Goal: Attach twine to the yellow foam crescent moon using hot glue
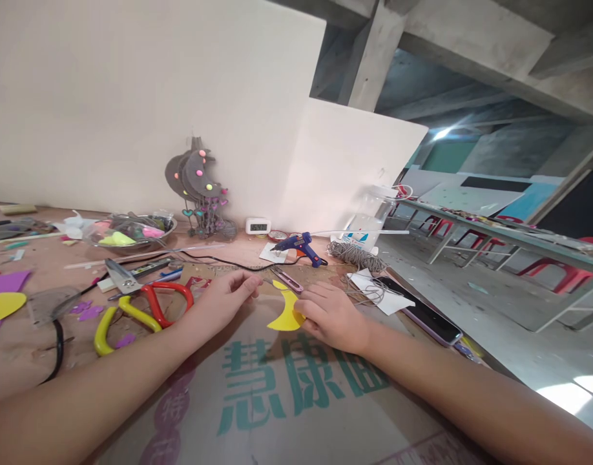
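Note:
A yellow crescent [287, 315], cut from a thin sheet, is at the middle of the printed cardboard [335, 413]. My right hand [332, 316] grips its right edge, fingers curled and thumb underneath. My left hand [231, 298] is closed to the left of the crescent, thumb against fingers; a thin dark tip seems to poke out toward the crescent, too small to name. Just beyond the crescent lies a pink cutter [287, 280]. A blue glue gun [301, 245] rests farther back. Scissors [141, 300] with red and yellow handles lie beside my left forearm.
Grey crescent hangings [194, 177] with coloured beads stand against the white board. A tray [132, 236] of scraps, a small digital clock [258, 225], grey cord [357, 255], a clear jug [371, 216] and a phone [429, 320] surround the cardboard. Purple and yellow sheets [6, 294] lie left.

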Demonstrator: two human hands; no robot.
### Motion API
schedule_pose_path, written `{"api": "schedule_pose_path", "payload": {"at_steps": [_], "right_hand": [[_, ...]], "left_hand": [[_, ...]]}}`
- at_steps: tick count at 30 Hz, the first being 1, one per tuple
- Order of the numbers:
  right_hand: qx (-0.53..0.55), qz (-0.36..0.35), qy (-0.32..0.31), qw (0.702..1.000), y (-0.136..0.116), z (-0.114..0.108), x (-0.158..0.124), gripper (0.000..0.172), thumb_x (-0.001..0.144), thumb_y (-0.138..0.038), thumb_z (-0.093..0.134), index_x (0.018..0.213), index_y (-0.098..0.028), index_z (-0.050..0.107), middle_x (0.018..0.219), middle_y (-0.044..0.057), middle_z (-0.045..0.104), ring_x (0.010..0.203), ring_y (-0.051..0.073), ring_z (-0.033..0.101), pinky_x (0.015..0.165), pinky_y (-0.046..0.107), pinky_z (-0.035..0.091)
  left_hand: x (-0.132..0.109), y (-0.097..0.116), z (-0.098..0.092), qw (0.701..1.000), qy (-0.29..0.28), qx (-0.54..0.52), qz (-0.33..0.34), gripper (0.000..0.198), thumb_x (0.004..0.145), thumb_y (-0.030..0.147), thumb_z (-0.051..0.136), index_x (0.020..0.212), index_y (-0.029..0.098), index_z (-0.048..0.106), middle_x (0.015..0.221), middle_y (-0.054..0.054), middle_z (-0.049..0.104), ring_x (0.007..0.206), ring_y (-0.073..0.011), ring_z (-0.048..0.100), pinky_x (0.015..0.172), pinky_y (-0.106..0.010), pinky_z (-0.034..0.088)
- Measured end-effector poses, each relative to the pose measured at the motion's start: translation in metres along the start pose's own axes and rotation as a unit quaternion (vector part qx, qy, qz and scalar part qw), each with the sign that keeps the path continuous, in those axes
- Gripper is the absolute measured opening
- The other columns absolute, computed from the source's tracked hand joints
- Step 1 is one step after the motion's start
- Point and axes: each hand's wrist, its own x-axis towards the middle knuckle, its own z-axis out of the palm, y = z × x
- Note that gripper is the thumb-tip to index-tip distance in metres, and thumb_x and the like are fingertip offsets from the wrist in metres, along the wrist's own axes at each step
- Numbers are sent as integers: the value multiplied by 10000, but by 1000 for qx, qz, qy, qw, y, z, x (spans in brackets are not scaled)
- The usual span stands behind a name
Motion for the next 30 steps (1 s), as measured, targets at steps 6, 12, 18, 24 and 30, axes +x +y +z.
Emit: {"api": "schedule_pose_path", "payload": {"at_steps": [6,12,18,24,30], "right_hand": [[-43,-44,-17,998,-3,-4,2,151,877,-174,359,835,-185,504,676,35,512,639,150,429,608,295,301],[-44,-34,-20,998,-4,-6,4,197,893,-179,333,840,-179,523,688,43,536,654,151,444,612,297,317],[89,-46,-2,995,-5,-7,6,231,838,-400,471,927,-187,480,768,52,568,735,166,509,664,298,382],[252,248,83,932,-5,0,6,264,812,-312,519,1033,-188,443,895,68,549,684,135,482,573,256,419],[328,289,4,899,0,4,11,495,790,-355,553,1241,-197,425,955,61,602,723,141,523,676,288,457]], "left_hand": [[-1,2,-1,998,-20,58,-10,317,777,474,463,735,178,570,645,23,534,627,-135,480,569,-220,349],[0,0,0,999,-17,43,-8,340,762,498,466,711,174,555,634,20,520,623,-138,478,555,-222,349],[2,-3,0,1000,-19,10,-3,313,757,473,488,707,169,538,629,25,509,602,-123,466,572,-223,360],[2,-4,0,999,-6,-38,-15,309,753,474,497,733,168,537,624,27,492,593,-119,459,558,-218,351],[2,-7,-1,1000,5,-22,-5,299,766,462,490,749,172,561,641,26,527,607,-116,471,571,-216,360]]}}
